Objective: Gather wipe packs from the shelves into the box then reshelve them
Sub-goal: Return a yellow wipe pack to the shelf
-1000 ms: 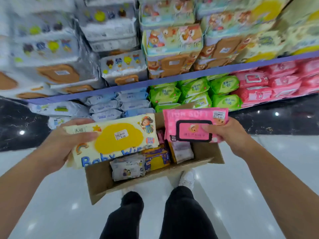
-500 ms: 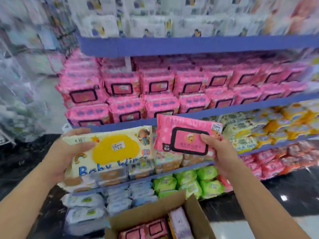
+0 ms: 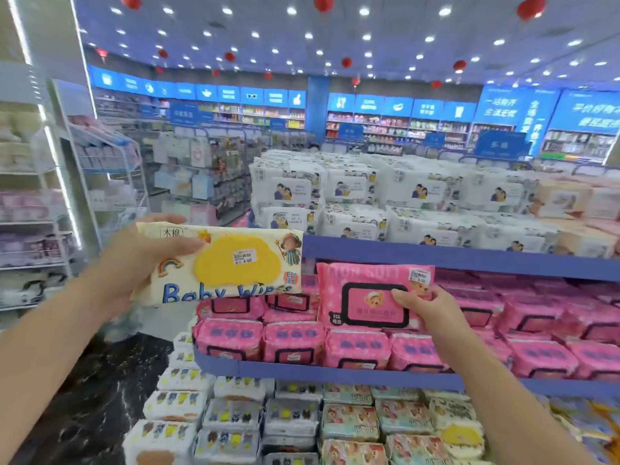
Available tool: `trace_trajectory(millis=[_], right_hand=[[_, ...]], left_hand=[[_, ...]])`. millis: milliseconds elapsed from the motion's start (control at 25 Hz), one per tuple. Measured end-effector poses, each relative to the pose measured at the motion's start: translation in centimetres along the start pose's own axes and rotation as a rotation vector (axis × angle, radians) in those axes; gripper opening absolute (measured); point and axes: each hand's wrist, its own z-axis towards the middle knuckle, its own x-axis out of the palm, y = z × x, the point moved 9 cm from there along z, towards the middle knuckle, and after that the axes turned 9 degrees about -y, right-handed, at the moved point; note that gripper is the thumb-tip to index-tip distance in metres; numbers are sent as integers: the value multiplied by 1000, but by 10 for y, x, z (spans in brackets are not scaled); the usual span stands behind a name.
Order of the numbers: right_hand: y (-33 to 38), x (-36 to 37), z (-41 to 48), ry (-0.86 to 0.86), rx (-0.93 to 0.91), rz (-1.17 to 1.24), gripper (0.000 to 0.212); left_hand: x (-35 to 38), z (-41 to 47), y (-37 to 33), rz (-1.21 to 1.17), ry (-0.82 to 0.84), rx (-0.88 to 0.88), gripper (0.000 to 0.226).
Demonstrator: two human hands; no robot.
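Pink wipe pack (image 3: 369,298) sits in the right hand (image 3: 432,310), thumb pressed on its front flap and fingers curled behind, held just in front of the shelf row of matching pink packs (image 3: 292,344); the yellow Baby Wipes pack (image 3: 235,263) is gripped by its left end in the left hand (image 3: 141,263), thumb on its face and fingers over the top edge, beside the pink one and a little higher. The box is out of view, so this looks like the reshelving half of the task, with the pink one closest to its home. The next move probably calls for carrying it forward and laying it flat on the pink stack, below the blue shelf edge (image 3: 469,260), where headroom looks tight, so a low, level entry seems wise. The yellow pack seems to belong lower down, where yellow-cloud packs (image 3: 459,434) lie on the bottom tier. White packs (image 3: 352,189) fill the top shelf; a wire rack (image 3: 110,169) stands to the left, well apart
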Motion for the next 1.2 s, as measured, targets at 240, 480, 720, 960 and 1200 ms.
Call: trace_trajectory(millis=[240,480,720,960,1200], right_hand=[[-73,119,59,230,74,-160,47],[-107,257,55,313,64,-225,91],[-161,317,38,358,12,-298,55],[-158,310,24,185,-15,-658,80],[-106,254,16,34,90,-451,90]], left_hand=[[-70,-26,4,77,-303,-16,102],[-135,-47,42,53,-453,-78,104],[-173,-19,68,50,-360,-79,101],[-146,7,96,-43,-208,-90,97],[-88,12,118,-148,-56,-155,85]])
